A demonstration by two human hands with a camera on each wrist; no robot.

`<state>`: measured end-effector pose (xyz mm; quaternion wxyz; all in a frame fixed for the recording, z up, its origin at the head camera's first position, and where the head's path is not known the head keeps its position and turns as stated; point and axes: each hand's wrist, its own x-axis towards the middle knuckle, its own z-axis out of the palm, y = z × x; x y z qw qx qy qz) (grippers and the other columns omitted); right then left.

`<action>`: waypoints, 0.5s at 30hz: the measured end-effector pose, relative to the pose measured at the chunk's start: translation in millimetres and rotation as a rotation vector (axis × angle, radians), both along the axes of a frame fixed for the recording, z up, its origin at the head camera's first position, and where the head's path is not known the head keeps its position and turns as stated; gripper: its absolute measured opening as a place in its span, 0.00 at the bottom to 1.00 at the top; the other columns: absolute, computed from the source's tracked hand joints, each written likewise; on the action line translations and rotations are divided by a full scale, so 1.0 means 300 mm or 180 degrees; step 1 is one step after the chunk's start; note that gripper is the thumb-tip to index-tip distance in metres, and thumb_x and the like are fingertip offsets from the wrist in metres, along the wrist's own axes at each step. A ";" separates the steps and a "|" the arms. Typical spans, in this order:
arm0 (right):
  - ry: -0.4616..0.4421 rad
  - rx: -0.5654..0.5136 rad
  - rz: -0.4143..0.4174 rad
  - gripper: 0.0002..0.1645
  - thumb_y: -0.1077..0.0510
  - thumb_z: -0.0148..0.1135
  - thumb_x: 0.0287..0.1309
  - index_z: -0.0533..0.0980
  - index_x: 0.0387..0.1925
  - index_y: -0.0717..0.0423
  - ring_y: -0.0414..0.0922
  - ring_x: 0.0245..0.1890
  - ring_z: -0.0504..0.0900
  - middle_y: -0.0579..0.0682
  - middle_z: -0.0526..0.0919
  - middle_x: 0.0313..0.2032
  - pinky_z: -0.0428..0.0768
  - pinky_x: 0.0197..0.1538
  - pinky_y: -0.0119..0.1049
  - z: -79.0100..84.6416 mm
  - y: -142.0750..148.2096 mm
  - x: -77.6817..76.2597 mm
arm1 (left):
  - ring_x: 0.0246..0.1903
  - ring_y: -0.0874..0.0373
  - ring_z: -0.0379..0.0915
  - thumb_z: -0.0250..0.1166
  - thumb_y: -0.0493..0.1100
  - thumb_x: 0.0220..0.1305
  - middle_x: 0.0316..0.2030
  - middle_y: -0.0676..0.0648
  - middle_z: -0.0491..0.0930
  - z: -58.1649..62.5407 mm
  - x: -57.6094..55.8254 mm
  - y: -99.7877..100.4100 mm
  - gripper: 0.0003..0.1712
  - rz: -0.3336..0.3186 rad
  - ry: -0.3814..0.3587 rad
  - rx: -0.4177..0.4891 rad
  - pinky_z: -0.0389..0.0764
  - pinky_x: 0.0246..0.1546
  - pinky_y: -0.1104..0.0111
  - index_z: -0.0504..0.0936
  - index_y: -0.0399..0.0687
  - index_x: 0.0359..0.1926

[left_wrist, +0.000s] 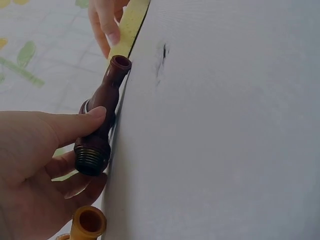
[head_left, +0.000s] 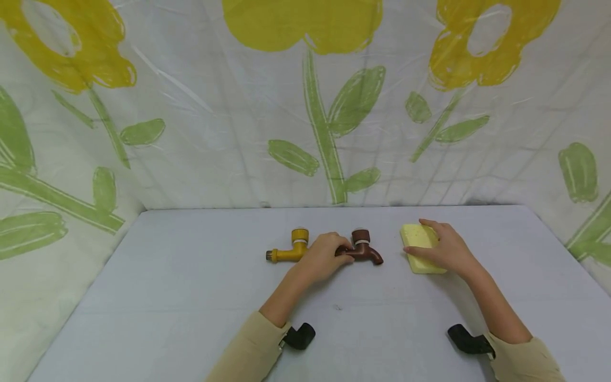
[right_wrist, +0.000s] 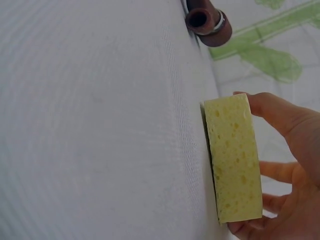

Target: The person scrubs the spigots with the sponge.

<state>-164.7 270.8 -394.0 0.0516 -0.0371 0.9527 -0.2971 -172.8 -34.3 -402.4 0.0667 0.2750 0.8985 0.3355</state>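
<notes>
My left hand (head_left: 325,255) holds a dark brown tap (head_left: 366,252) between thumb and fingers, low at the table. In the left wrist view, the thumb lies across the body of the brown tap (left_wrist: 104,97), and its threaded end points toward the camera. A yellow tap (head_left: 286,254) lies just left of that hand, its spout partly hidden behind it. Further right, my right hand (head_left: 448,248) grips a pale yellow sponge (head_left: 419,236) across its width. The right wrist view shows the thumb at one edge of the sponge (right_wrist: 233,160) and fingers at the other.
A white table (head_left: 191,329) carries all of these things. Behind it hangs a white sheet (head_left: 200,148) with painted yellow flowers and green leaves. Black wrist mounts (head_left: 300,336) stick out from both beige sleeves.
</notes>
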 end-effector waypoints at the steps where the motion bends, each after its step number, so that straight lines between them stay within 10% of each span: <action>1: -0.0007 -0.0008 -0.0001 0.56 0.43 0.75 0.60 0.61 0.76 0.72 0.76 0.69 0.63 0.82 0.62 0.70 0.69 0.65 0.72 0.003 0.000 0.002 | 0.46 0.54 0.79 0.70 0.41 0.73 0.47 0.43 0.87 0.000 0.001 0.000 0.11 0.0005 -0.0015 0.0017 0.80 0.48 0.66 0.89 0.40 0.51; 15: 0.0010 -0.0019 0.0024 0.56 0.44 0.75 0.61 0.60 0.76 0.74 0.77 0.71 0.60 0.81 0.62 0.71 0.67 0.67 0.75 0.018 0.002 0.002 | 0.52 0.52 0.80 0.68 0.43 0.74 0.50 0.45 0.87 -0.008 -0.009 -0.013 0.10 0.0193 -0.0390 0.0582 0.81 0.55 0.62 0.90 0.45 0.51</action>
